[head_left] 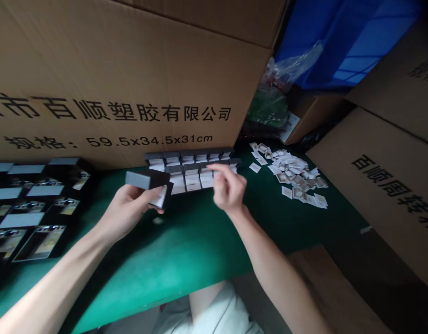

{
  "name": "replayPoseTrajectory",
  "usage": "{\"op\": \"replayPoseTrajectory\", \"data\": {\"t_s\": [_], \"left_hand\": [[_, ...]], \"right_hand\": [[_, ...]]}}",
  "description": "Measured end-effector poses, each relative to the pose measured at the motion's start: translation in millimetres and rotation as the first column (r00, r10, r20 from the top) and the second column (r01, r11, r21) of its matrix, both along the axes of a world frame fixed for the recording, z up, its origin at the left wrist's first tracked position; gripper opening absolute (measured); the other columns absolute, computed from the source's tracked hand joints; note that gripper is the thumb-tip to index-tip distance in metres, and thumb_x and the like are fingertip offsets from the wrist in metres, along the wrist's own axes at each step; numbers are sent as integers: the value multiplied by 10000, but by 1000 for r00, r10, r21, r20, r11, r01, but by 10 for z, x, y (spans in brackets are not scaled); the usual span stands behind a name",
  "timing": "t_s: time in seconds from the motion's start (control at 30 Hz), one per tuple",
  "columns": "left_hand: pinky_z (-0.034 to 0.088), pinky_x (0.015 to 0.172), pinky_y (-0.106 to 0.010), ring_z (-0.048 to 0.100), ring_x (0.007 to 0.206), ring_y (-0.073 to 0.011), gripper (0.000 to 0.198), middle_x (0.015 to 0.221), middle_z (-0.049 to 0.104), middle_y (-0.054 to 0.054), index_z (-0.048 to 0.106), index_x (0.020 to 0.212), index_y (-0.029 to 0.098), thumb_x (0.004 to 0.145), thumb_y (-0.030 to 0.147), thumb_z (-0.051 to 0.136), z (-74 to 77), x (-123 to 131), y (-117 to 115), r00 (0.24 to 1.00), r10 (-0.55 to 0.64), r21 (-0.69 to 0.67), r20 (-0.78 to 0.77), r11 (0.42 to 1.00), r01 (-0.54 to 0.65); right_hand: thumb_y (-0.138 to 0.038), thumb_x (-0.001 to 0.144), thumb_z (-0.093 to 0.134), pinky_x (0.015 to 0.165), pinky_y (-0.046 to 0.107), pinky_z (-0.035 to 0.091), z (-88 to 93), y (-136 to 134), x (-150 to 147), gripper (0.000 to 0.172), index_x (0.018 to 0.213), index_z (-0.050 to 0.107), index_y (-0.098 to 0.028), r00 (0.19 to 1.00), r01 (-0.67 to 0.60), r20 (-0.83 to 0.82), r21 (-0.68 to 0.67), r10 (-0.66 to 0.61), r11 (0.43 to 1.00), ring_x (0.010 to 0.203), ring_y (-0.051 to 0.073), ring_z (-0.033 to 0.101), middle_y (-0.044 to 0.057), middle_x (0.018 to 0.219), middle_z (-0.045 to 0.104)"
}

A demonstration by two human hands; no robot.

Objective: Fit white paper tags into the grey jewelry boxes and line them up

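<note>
As left fingers point(154, 197) cover it, box point(146, 180) half-hidden

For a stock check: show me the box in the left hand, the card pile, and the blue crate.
box point(154, 178): head view, black face
card pile point(290, 169): head view, pile's middle
blue crate point(339, 46): head view, blue wall

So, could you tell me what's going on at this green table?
A person is holding a small dark box with a white insert in their left hand. Their right hand, with nothing visible in it, is raised just in front of rows of small open boxes. A loose pile of small white cards lies to the right on the green mat, and larger dark open boxes sit to the left.
</note>
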State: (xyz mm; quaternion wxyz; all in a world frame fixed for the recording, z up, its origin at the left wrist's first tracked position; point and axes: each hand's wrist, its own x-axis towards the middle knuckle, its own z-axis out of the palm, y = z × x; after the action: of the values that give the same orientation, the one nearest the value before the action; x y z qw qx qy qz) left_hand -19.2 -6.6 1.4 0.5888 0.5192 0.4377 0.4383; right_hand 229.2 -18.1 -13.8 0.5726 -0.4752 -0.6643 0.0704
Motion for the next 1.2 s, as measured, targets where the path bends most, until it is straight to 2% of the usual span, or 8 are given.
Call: {"op": "replayPoseTrajectory", "data": {"t_s": [0.2, 0.3, 0.37, 0.57, 0.73, 0.87, 1.0, 1.2], "left_hand": [[585, 548, -194, 687, 603, -147, 299, 694, 735, -9, 744, 771, 136, 840, 420, 804, -106, -102, 58, 996, -49, 25, -80, 998, 51], [537, 545, -171, 695, 577, -111, 275, 648, 709, 73, 709, 752, 151, 940, 344, 652, -158, -116, 87, 990, -38, 112, -136, 992, 53], [489, 504, -166, 695, 559, -97, 230, 638, 701, 106, 698, 773, 162, 949, 290, 625, -149, -87, 82, 992, -4, 131, -129, 991, 21], [463, 434, -141, 704, 541, -102, 123, 656, 732, 107, 711, 799, 179, 906, 240, 710, -29, 9, 28, 998, 67, 72, 20, 995, -68], [523, 475, -122, 801, 806, -193, 135, 860, 821, 89, 774, 946, 216, 956, 271, 652, 17, -9, 51, 993, 64, 54, 96, 996, -69], [519, 460, -124, 742, 1113, -325, 175, 1194, 802, 41, 772, 1058, 217, 949, 275, 647, 34, -2, 57, 989, 62, 23, 135, 998, -66], [503, 468, -124, 734, 1118, -324, 187, 1156, 809, 66, 732, 1098, 229, 935, 234, 639, 21, -3, 52, 985, 75, -27, 158, 997, -71], [638, 529, -203, 781, 1056, -312, 413, 1269, 780, -22, 661, 1297, 242, 885, 264, 645, 170, -14, 3, 954, -43, -105, 296, 991, 77]], "right_hand": [[-372, 996, 357, 674, 324, 491, 49, 279, 643, 390, 1009, 689, -168, 764, 636, -218, 100, -607, 765, 630, 197, 621, 45, 695, 626], [-227, 934, 350, 823, 364, 523, -43, 410, 1003, 385, 1100, 681, -123, 615, 783, -97, -46, -782, 621, 775, 227, 670, 105, 860, 686], [-152, 859, 397, 928, 392, 515, -155, 466, 1182, 419, 1160, 683, -89, 606, 791, 77, -164, -792, 589, 897, 247, 676, 150, 991, 711], [-151, 797, 505, 1060, 504, 442, -481, 543, 1333, 367, 1045, 768, -85, 684, 728, 228, -271, -693, 630, 1061, 305, 620, 214, 1126, 728], [-167, 832, 499, 1055, 519, 439, -547, 570, 1333, 372, 1095, 756, -108, 716, 698, 259, -301, -649, 650, 1096, 300, 598, 209, 1162, 712], [-142, 778, 568, 1063, 480, 454, -486, 555, 1341, 364, 1095, 744, -111, 718, 695, 232, -290, -656, 658, 1067, 280, 616, 185, 1142, 684], [-143, 805, 577, 1007, 422, 505, -358, 527, 1291, 361, 1140, 709, -127, 717, 695, 174, -242, -675, 677, 996, 243, 642, 138, 1080, 677], [-336, 957, 580, 884, 362, 585, -112, 450, 975, 306, 1190, 660, -154, 820, 570, -70, 16, -568, 821, 994, 219, 699, 126, 1111, 698]]}}
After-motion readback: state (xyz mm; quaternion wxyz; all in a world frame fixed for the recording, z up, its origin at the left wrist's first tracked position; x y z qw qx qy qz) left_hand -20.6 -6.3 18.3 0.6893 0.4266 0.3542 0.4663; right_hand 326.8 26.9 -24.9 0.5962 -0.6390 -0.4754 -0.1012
